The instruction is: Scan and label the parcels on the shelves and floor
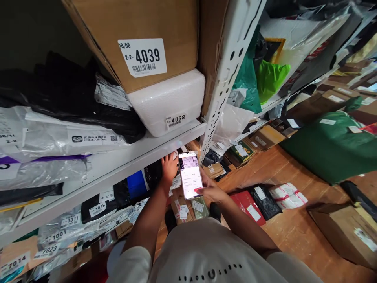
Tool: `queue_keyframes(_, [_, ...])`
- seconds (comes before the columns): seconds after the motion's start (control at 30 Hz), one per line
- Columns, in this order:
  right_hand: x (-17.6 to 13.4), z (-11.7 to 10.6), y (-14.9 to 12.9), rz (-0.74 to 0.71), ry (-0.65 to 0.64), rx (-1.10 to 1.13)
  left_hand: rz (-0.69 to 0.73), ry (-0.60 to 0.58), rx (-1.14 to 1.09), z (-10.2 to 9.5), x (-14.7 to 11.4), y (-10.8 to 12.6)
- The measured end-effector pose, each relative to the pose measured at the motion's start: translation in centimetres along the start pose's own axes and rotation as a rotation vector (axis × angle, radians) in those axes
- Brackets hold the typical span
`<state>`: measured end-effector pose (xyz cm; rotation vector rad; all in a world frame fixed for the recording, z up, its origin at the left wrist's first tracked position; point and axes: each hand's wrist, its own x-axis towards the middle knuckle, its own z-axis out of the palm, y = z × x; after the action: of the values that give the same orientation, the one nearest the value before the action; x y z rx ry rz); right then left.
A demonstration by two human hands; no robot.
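Note:
A smartphone (190,177) with a lit screen is held upright in front of my body. My right hand (209,188) grips it from the right side, the thumb over a red button low on the screen. My left hand (170,168) reaches forward just left of the phone, its fingers apart. Its fingertips are near parcels below the shelf edge; I cannot tell whether they touch. Under the phone, a brown parcel (176,202) with a white label lies by my feet, beside a greenish packet (200,207).
A shelf (118,159) holds a cardboard box (173,23), a white foam box (176,102) and bagged parcels. A perforated white post (225,74) stands close to the phone. On the floor lie a red packet (240,200), a large green sack (326,145) and an open carton (338,228).

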<state>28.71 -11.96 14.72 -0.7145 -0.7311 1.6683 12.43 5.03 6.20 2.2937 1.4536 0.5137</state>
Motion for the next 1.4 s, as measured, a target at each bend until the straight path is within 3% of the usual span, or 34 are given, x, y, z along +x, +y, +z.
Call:
queue_keyframes(0.13, [-3.3, -1.4, -1.5, -0.034, 0.109, 0.097, 0.066, 0.01, 0.188, -1.4, -0.5, -1.1])
queue_keyframes(0.33, [-9.4, -5.1, -3.1, -0.069, 0.289, 0.082, 0.046, -0.014, 0.345, -2.2, -0.3, -1.4])
queue_keyframes(0.43, [-12.2, -7.4, -3.4, -0.078, 0.358, 0.121, 0.013, -0.027, 0.359, -1.9, -0.2, -0.1])
queue_keyframes(0.53, [-14.7, -9.9, -4.2, -0.053, 0.372, 0.133, -0.049, -0.002, 0.333, -0.6, -1.6, 2.6])
queue_keyframes(0.63, [-16.6, -12.9, -5.5, -0.001, 0.357, 0.105, -0.141, 0.077, 0.105, 2.2, -6.0, 6.4])
queue_keyframes(0.77, [-18.2, -16.8, -7.6, 0.152, 0.287, 0.08, -0.307, 0.094, -0.158, 7.5, -15.4, 11.0])
queue_keyframes(0.87, [-19.1, -18.6, -8.4, 0.222, 0.29, 0.051, -0.49, 0.114, -0.331, 10.5, -22.0, 13.1])
queue_keyframes(0.93, [-20.0, -18.9, -8.4, 0.234, 0.309, 0.038, -0.607, 0.131, -0.463, 11.3, -25.0, 13.9])
queue_keyframes(1.03, [-21.8, -18.1, -7.4, 0.227, 0.329, 0.05, -0.737, 0.176, -0.651, 10.9, -27.3, 14.6])
queue_keyframes(1.27, [-27.9, -14.5, -2.2, 0.19, 0.383, 0.116, -0.834, 0.269, -1.0, 7.0, -30.1, 15.2])
queue_keyframes(1.4, [-32.4, -11.8, 1.3, 0.168, 0.37, 0.127, -0.801, 0.235, -1.1, 4.4, -35.7, 15.3])
